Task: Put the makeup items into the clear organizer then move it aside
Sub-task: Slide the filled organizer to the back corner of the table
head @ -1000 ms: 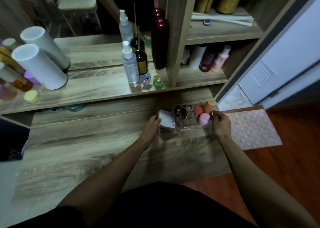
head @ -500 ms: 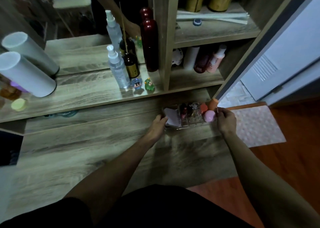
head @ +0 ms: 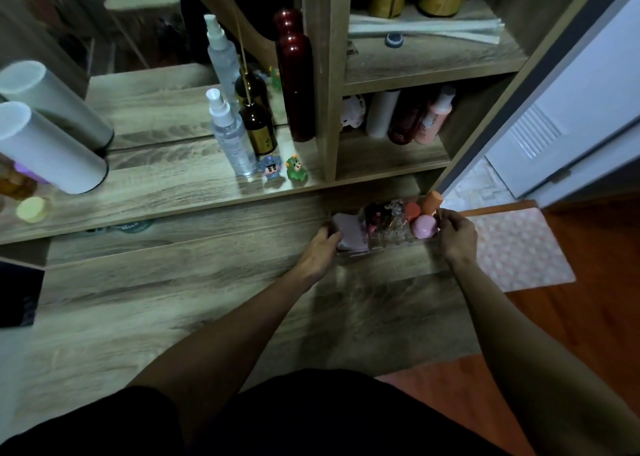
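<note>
The clear organizer (head: 389,237) sits at the far right end of the wooden tabletop, just below the shelf ledge. Inside it I see a pale folded white item (head: 349,228) on the left, dark lipsticks (head: 375,215) in the middle, and a pink sponge (head: 424,226) with orange sponges (head: 433,202) on the right. My left hand (head: 320,247) grips the organizer's left end. My right hand (head: 455,235) grips its right end, fingers curled on the rim.
On the ledge behind stand a clear spray bottle (head: 230,137), an amber bottle (head: 259,128), a tall dark red bottle (head: 294,74), two small figurines (head: 284,168) and a white cylinder (head: 48,147). Shelf cubbies hold more bottles (head: 415,116). A pink mat (head: 519,247) lies on the floor to the right.
Both hands have carried the organizer away from me, toward the back right of the tabletop under the ledge. The grip on both ends is unchanged.
</note>
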